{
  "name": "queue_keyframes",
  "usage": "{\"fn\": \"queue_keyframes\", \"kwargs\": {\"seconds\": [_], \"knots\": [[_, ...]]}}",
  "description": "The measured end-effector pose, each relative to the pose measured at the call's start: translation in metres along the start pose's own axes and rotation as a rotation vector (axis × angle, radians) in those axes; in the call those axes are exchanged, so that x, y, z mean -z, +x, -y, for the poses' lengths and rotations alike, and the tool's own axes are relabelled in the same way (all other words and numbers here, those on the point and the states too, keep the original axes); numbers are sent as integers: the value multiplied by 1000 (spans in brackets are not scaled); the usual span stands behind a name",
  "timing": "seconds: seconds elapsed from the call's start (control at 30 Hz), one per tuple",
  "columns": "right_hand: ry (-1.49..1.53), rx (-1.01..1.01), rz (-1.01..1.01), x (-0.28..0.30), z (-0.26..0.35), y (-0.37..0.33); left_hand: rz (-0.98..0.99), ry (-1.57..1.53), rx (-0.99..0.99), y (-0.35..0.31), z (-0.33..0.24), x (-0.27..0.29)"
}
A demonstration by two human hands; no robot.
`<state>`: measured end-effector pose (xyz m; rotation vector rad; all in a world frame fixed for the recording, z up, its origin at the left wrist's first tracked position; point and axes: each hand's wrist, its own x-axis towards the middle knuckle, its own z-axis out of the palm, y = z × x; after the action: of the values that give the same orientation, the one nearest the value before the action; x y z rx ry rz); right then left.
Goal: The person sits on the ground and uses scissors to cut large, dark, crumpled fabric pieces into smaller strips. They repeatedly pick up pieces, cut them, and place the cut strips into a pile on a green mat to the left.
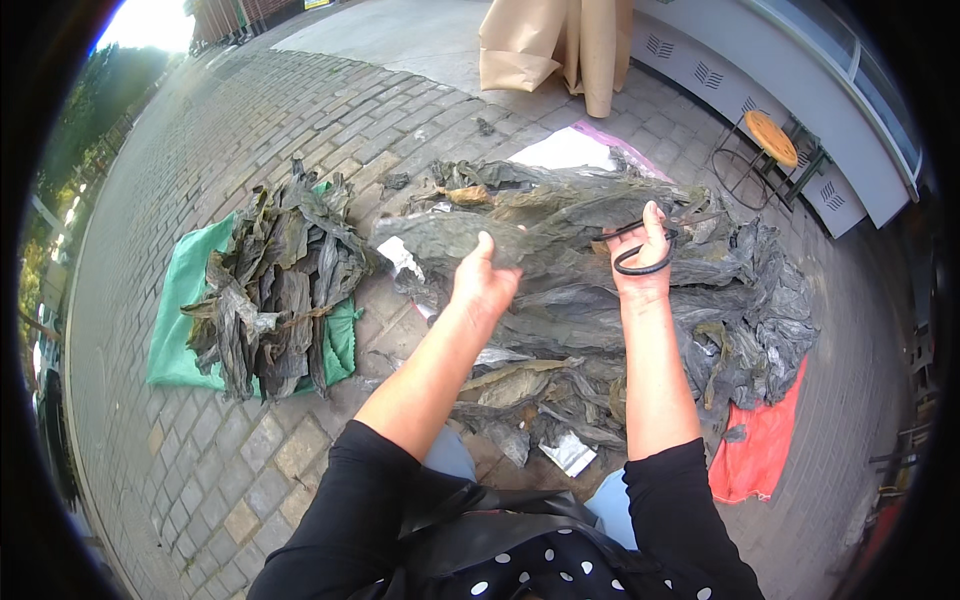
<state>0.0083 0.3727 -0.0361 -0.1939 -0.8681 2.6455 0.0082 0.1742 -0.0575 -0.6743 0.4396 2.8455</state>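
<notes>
A large heap of dark grey-green dried kelp [570, 315] lies spread out in front of me. My left hand [487, 278], thumb up, is closed on a long, wrinkled kelp strip [430, 238] stretched above the heap. Black-handled scissors [645, 268] are looped around the fingers of my right hand [641, 245]; their blades are hard to make out against the kelp. The strip runs between the two hands, and I cannot tell whether the right fingers also grip it. To the left, a smaller pile of kelp pieces [285, 290] rests on a green cloth sack [185, 300].
A red sack [755, 450] and a white-and-pink sack [565, 150] stick out from under the heap. Brown paper sheeting [555, 50] hangs at the back. A round orange stool [771, 138] stands by a grey cabinet wall [720, 70]. Stone paving [240, 470] surrounds everything.
</notes>
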Motion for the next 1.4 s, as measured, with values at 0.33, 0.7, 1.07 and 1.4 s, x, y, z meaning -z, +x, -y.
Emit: {"fn": "queue_keyframes", "kwargs": {"seconds": [0.33,0.7,1.07,1.4], "knots": [[-388,174,-14,74,48,-55,633,1845,-795,-47,83,11],[-856,82,141,95,64,-93,685,1845,-498,-36,127,21],[-1312,-248,189,157,89,-136,696,1146,-567,-20,-70,-168],[-1503,-258,233,169,91,-123,684,1266,-1044,-19,-99,-183]]}}
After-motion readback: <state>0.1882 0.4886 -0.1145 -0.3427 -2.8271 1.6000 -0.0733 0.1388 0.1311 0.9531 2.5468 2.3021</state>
